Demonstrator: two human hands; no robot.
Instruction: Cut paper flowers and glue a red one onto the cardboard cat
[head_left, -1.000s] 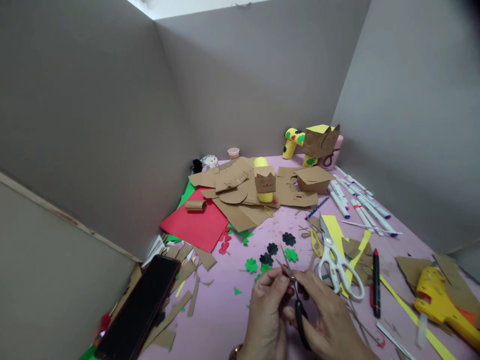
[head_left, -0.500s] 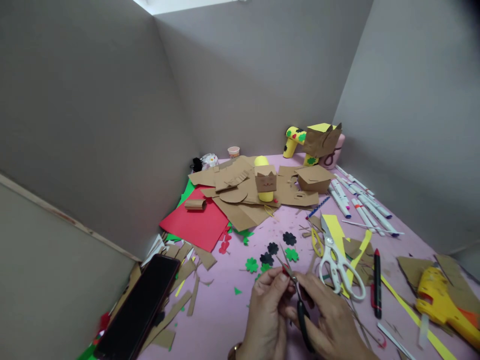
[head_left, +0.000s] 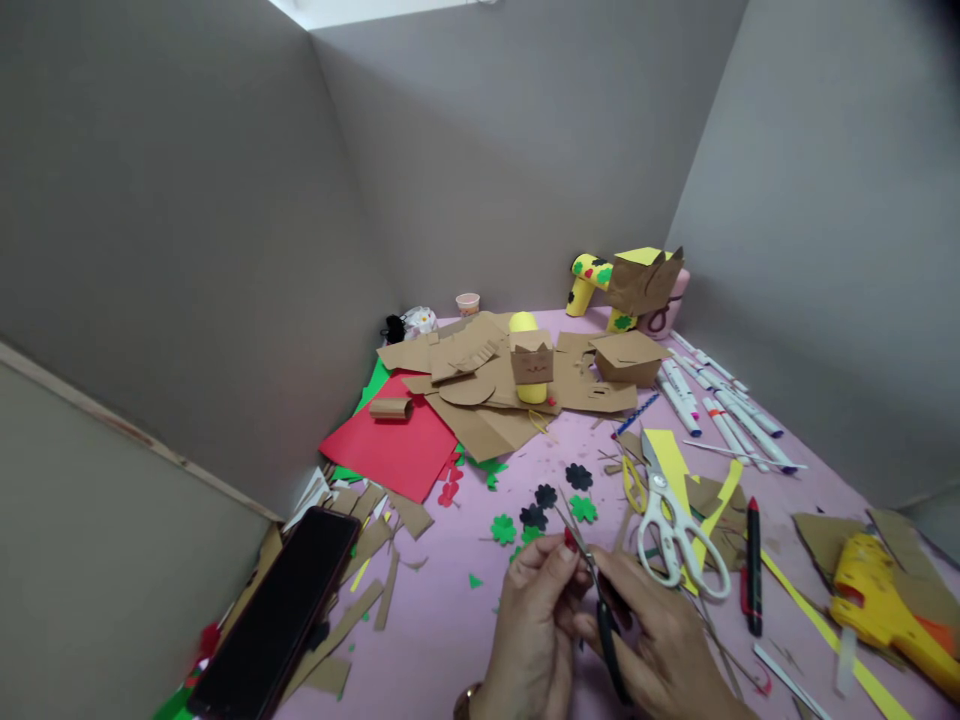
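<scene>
Between thumb and fingers, my left hand point(head_left: 536, 610) pinches a small piece of red paper point(head_left: 570, 540). My right hand point(head_left: 649, 620) grips a small pair of black-handled scissors point(head_left: 609, 640), its blades pointing up and away against the red piece. Just beyond the blades lie green clover cut-outs point(head_left: 582, 508) and black flower cut-outs point(head_left: 578, 476) on the pink tabletop point(head_left: 435, 640). To the right of my right hand rests a larger pair of white-handled scissors point(head_left: 679, 535).
A phone point(head_left: 277, 610) lies at left beside cardboard scraps. Red paper point(head_left: 390, 450) and cardboard sheets point(head_left: 480, 420) spread behind, with a cat-faced cardboard box point(head_left: 532, 360) on them. Markers point(head_left: 742, 410), a black-and-red crayon point(head_left: 753, 570) and a yellow glue gun point(head_left: 870, 590) are at right. Grey panels enclose the table.
The small scissors' blades have gone from spread apart to nearly together at the red paper. Both hands stay in almost the same place.
</scene>
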